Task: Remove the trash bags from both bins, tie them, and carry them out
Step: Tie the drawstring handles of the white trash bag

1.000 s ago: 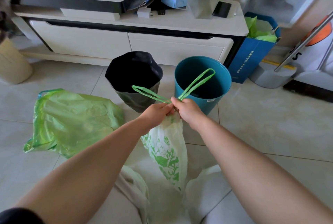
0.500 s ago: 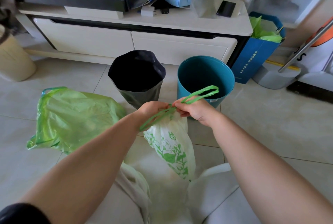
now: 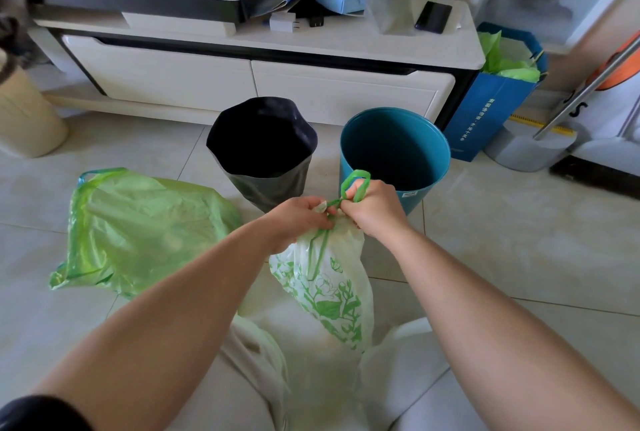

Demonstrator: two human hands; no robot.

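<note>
- The right hand (image 3: 372, 209) has its grip clamped on the green drawstring (image 3: 355, 184), a short loop of it standing up above the fist; the pull looks meant to cinch the knot down.
- The left hand (image 3: 299, 219) pinches together on the gathered neck of the white leaf-printed bag (image 3: 329, 285), touching the right hand; it seems to hold the neck steady so the string can tighten against it.
- That bag hangs below both hands, clear of the floor, above the person's pale-trousered knees; a loose end of string trails down its front.
- The green bag (image 3: 138, 233) lies slumped on the tiled floor (image 3: 519, 240) to the left, well apart from the hands, its mouth slack; I judge it not yet tied, set aside to wait its turn.
- Beyond the hands stand the black bin (image 3: 263, 153) and the teal bin (image 3: 394, 153), side by side and near each other; the teal one shows no liner, and whether the black one has any I cannot tell.
- Behind them runs a white cabinet (image 3: 242, 77) with clutter on top; carrying out comes later.
</note>
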